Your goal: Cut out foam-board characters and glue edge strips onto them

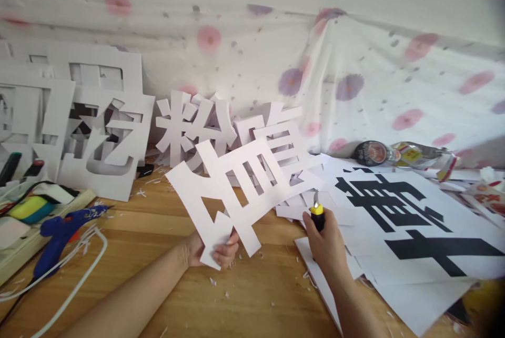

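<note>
Over a wooden tabletop (252,304), left fingers (226,251) grip a white cut-out character (240,218), right fingers (311,225) a cutter (317,216).

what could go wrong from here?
1. The knife in the right hand has its blade exposed; a slip toward the bare left hand could cut it.
2. The white cut-out character is held only near one lower end, so its narrow strokes might bend or snap under pressure.
3. Cut-out letters stand just behind it; a wide swing might knock them over.
</note>
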`<state>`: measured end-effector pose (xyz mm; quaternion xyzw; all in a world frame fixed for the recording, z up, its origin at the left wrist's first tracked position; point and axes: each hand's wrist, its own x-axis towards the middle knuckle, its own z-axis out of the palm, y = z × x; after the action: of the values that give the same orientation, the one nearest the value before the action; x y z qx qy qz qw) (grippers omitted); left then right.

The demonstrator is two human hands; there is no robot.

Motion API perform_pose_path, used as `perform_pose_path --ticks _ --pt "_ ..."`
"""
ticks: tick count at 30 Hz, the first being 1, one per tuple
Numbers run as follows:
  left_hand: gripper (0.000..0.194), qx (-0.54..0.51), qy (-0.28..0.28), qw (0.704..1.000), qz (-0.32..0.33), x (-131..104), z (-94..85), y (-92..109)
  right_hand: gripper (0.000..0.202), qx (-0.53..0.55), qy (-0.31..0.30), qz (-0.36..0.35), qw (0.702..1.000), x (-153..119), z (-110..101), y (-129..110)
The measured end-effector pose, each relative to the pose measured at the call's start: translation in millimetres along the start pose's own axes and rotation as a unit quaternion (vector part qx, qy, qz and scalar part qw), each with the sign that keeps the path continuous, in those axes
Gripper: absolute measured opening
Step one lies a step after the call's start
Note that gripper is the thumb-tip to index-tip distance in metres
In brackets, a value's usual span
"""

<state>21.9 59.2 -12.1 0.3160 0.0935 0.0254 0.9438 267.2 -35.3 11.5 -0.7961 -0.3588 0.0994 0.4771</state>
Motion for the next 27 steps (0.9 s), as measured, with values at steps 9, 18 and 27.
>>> perform_pose_path --ticks 9,18,27 --pt "0.037 0.073 -0.047 0.985 -0.149 -10 -22.5 6 0.056 0.298 -0.149 0.075 0.94 11 -13 2" --pt "0.04 0.097 0.197 0.969 0.112 -48 21.1 18 0.044 0.308 -0.169 0.082 0.933 9 -12 5" --pt "0.038 0.224 0.446 0.833 0.239 -50 46.3 -5 0.04 0.309 -0.212 0.055 0.926 2 -5 6"
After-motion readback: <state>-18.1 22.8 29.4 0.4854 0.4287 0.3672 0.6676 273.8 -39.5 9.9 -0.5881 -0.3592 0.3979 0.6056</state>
